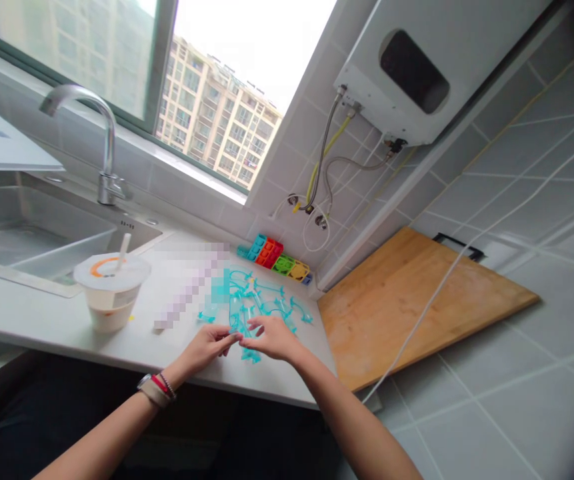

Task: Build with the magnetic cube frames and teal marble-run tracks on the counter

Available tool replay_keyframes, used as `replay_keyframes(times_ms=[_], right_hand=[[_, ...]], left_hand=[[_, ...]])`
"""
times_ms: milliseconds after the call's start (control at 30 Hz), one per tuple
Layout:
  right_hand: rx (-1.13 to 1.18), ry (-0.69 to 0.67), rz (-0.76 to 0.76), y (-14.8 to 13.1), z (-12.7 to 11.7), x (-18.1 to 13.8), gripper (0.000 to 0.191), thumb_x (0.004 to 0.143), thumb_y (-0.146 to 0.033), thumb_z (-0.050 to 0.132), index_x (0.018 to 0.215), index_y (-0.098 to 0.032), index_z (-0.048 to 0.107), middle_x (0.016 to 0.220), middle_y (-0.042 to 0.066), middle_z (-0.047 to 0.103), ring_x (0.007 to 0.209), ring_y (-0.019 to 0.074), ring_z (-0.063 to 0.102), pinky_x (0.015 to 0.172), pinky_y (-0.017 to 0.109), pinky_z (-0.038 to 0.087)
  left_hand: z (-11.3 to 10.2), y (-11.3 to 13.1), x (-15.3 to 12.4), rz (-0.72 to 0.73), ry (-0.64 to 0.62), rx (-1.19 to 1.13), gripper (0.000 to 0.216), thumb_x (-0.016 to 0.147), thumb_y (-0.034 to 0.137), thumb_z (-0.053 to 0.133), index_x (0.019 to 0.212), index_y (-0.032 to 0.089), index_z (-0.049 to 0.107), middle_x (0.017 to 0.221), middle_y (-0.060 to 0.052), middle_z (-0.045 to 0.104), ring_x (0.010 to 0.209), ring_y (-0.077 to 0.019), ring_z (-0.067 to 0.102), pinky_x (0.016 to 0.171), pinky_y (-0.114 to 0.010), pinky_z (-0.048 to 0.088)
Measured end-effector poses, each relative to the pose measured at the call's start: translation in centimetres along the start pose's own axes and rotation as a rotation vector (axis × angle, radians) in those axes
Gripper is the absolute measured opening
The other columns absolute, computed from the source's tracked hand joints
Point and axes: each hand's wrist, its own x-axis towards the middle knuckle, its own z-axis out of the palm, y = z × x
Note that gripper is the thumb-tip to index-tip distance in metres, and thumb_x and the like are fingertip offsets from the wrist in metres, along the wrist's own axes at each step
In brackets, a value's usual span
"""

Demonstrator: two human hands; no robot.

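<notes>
Over the front part of the white counter, my left hand [211,347] and my right hand [271,339] meet at the fingertips. The left fingers are pinched together. My right hand is curled, its lower fingertips touching the left ones and another finger raised a little. What they hold is too small and covered to make out; a bit of turquoise shows at the tips. Just beyond and under them, thin turquoise plastic pieces [267,307] with curved strips and small end tabs lie scattered. One turquoise piece [251,355] lies below the hands, near the counter's edge.
A lidded drink cup [111,297] with a straw stands left, beside the steel sink [67,230] and faucet [109,153]. Coloured plastic blocks [269,252] line the back wall. At right leans a wooden board [417,307], with a white cable [429,300] across it.
</notes>
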Motion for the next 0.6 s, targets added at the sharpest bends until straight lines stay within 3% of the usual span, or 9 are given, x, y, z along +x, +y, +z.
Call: replay_keyframes(times_ms=[167,267,367,500,600], right_hand=[[0.010,-0.023,0.030,-0.5,0.8,-0.1,0.039,0.074,-0.037,0.084,0.110,-0.022,0.079,0.088,0.002,0.081,0.069,0.0178,0.074,0.060,0.024,0.053],[-0.030,0.016,0.044,-0.3,0.1,0.4,0.035,0.075,-0.034,0.083,0.107,-0.022,0.079,0.089,0.002,0.081,0.068,0.0174,0.073,0.061,0.025,0.054],[-0.072,0.085,0.084,1.1,-2.2,2.2,0.045,0.076,-0.037,0.083,0.117,-0.020,0.076,0.099,0.005,0.081,0.073,0.0190,0.074,0.069,0.028,0.058],[-0.184,0.169,0.158,4.3,-5.9,6.3,0.043,0.079,-0.035,0.082,0.119,-0.019,0.075,0.106,0.008,0.080,0.095,0.0246,0.075,0.087,0.034,0.058],[-0.287,0.171,0.221,6.4,-7.1,10.0,0.042,0.080,-0.030,0.082,0.120,-0.019,0.075,0.116,0.010,0.077,0.109,0.0274,0.071,0.096,0.037,0.055]], left_hand=[[0.1,0.1,0.0,-0.027,-0.007,-0.041,0.053,0.086,0.061,0.066,0.056,0.018,0.057,0.050,0.004,0.048,0.051,-0.0107,0.040,0.051,-0.023,0.031],[0.1,0.0,0.1,-0.062,-0.001,-0.077,0.047,0.086,0.064,0.063,0.080,0.017,0.068,0.055,0.004,0.054,0.051,-0.0119,0.045,0.050,-0.023,0.035],[0.1,0.1,0.1,-0.095,0.007,-0.105,0.051,0.090,0.065,0.058,0.101,0.017,0.069,0.057,0.004,0.056,0.050,-0.0125,0.047,0.051,-0.023,0.039],[0.2,0.4,0.0,-0.103,0.009,-0.099,0.046,0.092,0.062,0.059,0.082,0.018,0.067,0.058,0.004,0.055,0.052,-0.0121,0.047,0.051,-0.023,0.038],[0.3,0.6,-0.1,-0.099,0.016,-0.086,0.046,0.092,0.061,0.059,0.076,0.018,0.066,0.057,0.003,0.056,0.052,-0.0123,0.047,0.050,-0.023,0.036]])
